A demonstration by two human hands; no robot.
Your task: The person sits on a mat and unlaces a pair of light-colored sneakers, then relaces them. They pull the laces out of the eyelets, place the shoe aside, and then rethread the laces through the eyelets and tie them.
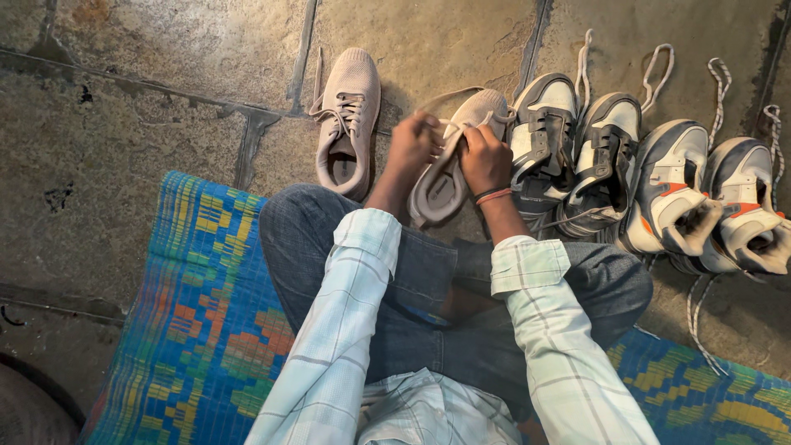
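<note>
Left hand [412, 142] is pinching the lace at the upper of a beige knit shoe [451, 165] propped against the knees, while the right hand [484, 158] is gripping the shoe's side and lace, so the lacing appears to be the step in hand; I judge the next pull is calling for even tension on both lace ends. Lying just left is 1 matching beige shoe [348, 115], already laced, and to the right are 4 grey-and-white sneakers [659, 181] with loose laces; no packages, labels or signs are showing on the stone floor [148, 99] or woven mat [206, 313].
</note>
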